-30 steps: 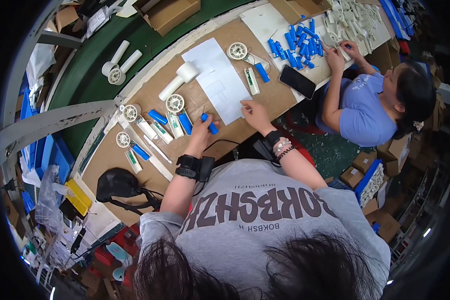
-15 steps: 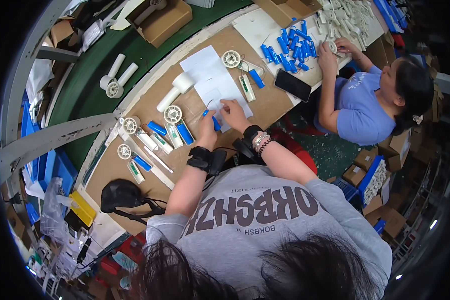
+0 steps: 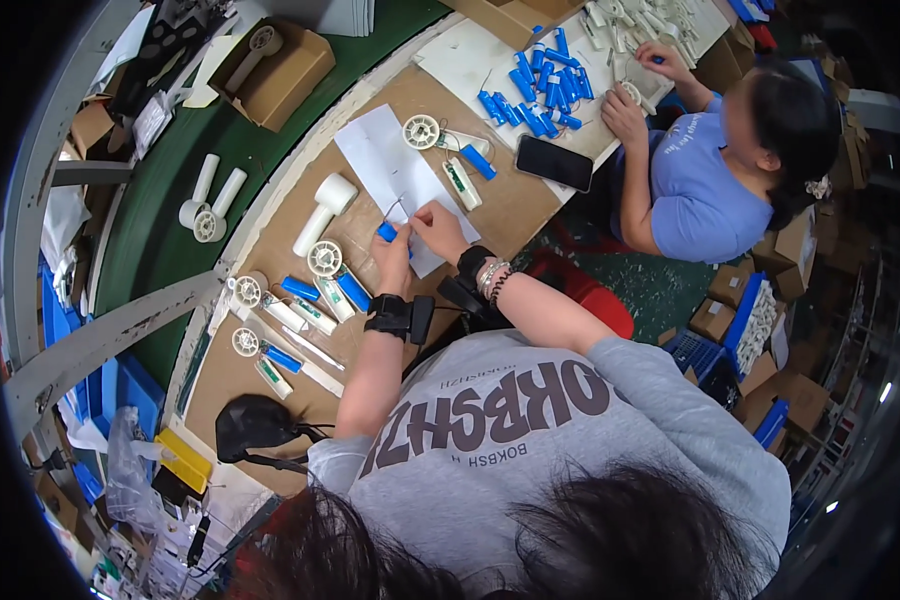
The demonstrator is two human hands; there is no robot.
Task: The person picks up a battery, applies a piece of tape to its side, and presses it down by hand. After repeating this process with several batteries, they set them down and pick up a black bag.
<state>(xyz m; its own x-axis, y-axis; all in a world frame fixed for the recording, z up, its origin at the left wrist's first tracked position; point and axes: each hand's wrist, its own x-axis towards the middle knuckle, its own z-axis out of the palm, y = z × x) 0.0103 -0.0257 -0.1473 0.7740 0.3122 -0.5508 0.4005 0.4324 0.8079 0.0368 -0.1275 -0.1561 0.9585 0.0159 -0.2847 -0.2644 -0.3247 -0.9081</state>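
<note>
My left hand (image 3: pixel 394 264) is closed around a blue cylindrical battery (image 3: pixel 387 232) with a thin wire rising from its top. Close beside it, my right hand (image 3: pixel 439 230) has its fingertips pinched together; whatever is between them is too small to make out. Both hands are over the lower part of some white paper sheets (image 3: pixel 368 145). Left of them lie a white tube-shaped housing with a round head (image 3: pixel 324 214) and an opened one with a spoked ring (image 3: pixel 324 258), a blue battery (image 3: pixel 354 291) attached. Another spoked ring (image 3: pixel 421 132) with its opened housing lies beyond the paper.
More opened housings (image 3: pixel 246 342) lie at the left of the brown tabletop, near a black pouch (image 3: pixel 252 425). A phone (image 3: pixel 554 163) and a pile of blue batteries (image 3: pixel 542 88) are at the right, where a co-worker (image 3: pixel 705 185) works. A green belt (image 3: pixel 160 275) runs behind, carrying a cardboard box (image 3: pixel 275 85).
My right hand has come closer to my left, its fingers now pinched by the battery. The co-worker's far hand has moved away from the white part. The whole view has shifted a little.
</note>
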